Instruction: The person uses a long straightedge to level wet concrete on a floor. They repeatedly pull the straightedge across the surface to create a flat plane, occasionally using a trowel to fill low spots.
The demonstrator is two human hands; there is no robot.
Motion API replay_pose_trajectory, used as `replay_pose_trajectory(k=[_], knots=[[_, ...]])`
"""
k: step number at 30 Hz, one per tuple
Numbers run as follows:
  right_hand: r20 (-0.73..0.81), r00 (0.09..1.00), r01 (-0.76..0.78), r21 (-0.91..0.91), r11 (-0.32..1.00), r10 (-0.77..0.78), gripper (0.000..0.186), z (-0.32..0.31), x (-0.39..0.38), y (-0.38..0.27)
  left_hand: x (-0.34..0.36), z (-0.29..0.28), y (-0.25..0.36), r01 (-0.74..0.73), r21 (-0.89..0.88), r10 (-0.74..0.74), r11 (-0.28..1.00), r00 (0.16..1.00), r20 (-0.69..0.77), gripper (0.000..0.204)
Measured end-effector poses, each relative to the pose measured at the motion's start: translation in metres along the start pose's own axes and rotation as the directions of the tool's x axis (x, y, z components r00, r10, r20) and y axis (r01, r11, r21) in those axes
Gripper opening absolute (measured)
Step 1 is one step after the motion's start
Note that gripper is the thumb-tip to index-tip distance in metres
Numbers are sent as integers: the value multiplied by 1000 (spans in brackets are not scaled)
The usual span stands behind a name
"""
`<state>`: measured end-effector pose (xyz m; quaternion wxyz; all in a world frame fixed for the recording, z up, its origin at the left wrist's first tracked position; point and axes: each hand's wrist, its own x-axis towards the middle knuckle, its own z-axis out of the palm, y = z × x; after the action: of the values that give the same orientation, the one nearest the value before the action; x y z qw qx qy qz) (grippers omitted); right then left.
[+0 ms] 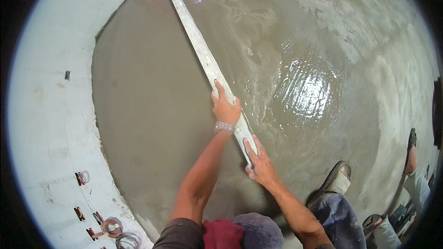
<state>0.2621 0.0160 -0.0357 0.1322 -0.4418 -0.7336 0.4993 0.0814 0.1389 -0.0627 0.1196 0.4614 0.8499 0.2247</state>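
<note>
A long, pale straightedge [199, 42] lies slantwise on smooth wet cement [147, 92], running from the far edge toward me. My left hand [227, 109], with a metal-banded watch [224, 127] at the wrist, is closed around the bar farther along it. Nearer to me, my right hand [262, 165] grips the bar close to its near end. The fingers on both hands wrap over its sides and look smeared with cement. Undersides of the bar and parts of the fingers are hidden.
Left stands a white wall [50, 110] with open electrical boxes and coiled wires [110, 227]. Shiny wet cement [307, 90] spreads to the right of the bar. My shoe [339, 175] rests at lower right. Another person's sandalled foot [410, 154] shows at the right edge.
</note>
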Motion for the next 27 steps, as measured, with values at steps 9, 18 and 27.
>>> replay_pose_trajectory(k=[9, 18, 27], knots=[[-57, 997, 57, 15, 998, -56, 93, -4, -1, 6, 3, 10, 0, -40, 7, 40, 999, 997, -72, 95], [-82, 994, 70, -4, 998, -70, 95, -10, 9, 9, 14, 10, 13, -8, -8, 8, 1000, 999, -32, 96], [-101, 993, 65, 27, 998, -62, 96, -15, 15, 9, 18, 7, 23, 20, -14, -20, 1000, 1000, 7, 95]])
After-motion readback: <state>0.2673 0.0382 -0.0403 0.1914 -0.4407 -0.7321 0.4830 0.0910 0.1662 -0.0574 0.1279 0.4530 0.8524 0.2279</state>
